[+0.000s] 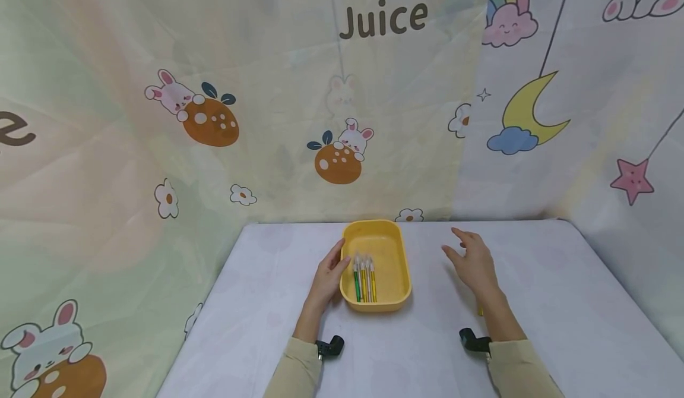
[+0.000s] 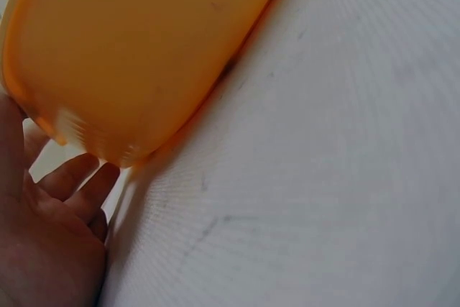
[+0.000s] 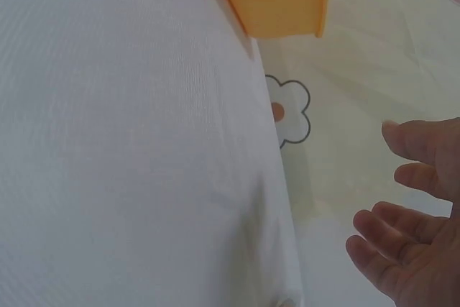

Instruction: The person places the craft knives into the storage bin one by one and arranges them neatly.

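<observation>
A yellow plastic tray [image 1: 390, 255] with rounded corners lies on the white table. Inside it, along the left part, several slim pen-like sticks [image 1: 365, 282] stand side by side, green, yellow and silvery with whitish pointed tips. My left hand [image 1: 327, 276] holds the tray's left side, thumb at the rim and fingers against the outer wall. The left wrist view shows those fingertips [image 2: 108, 170] at the tray wall [image 2: 144, 55]. To the tray's right, my right hand [image 1: 474, 264] is raised with spread, loosely bent fingers and nothing in them.
A small yellow thing [image 1: 480, 310] peeks out beside the right forearm, mostly hidden. White cloth covers the table [image 1: 427, 356]. Its back edge meets a printed curtain [image 1: 278, 148], and curtains also hang at both sides. A dark camera sits on each wrist.
</observation>
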`<state>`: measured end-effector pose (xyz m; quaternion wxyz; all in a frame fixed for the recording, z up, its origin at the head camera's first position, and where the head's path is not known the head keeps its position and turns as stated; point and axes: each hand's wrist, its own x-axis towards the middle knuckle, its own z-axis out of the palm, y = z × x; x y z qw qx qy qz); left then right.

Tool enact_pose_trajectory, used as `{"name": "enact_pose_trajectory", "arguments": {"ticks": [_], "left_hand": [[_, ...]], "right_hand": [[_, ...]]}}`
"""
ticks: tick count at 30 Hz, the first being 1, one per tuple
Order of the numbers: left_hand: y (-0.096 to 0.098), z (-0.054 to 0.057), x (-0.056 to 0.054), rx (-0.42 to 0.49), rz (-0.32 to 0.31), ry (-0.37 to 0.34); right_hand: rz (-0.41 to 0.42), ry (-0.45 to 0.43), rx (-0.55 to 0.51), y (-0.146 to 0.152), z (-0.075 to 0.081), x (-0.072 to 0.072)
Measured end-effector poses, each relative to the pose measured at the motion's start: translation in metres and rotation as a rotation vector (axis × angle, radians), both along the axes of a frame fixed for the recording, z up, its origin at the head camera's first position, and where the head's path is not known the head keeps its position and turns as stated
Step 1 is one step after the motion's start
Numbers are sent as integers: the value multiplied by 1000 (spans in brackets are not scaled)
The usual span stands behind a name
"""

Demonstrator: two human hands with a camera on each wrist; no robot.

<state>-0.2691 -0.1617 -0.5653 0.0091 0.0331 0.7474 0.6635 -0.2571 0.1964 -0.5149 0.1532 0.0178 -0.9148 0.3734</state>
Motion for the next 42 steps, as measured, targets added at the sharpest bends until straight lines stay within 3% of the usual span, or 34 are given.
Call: {"name": "enact_pose_trajectory", "arguments": {"ticks": [13, 27, 42], "left_hand": [[0, 0, 0, -1, 1, -6], [1, 1, 0, -6, 2, -9], [0, 2, 1, -16, 2, -9]], "right_hand": [[-15, -117, -16, 18, -3, 1], [-36, -166, -3, 45, -8, 4], [-13, -314, 76, 50, -18, 3]]}}
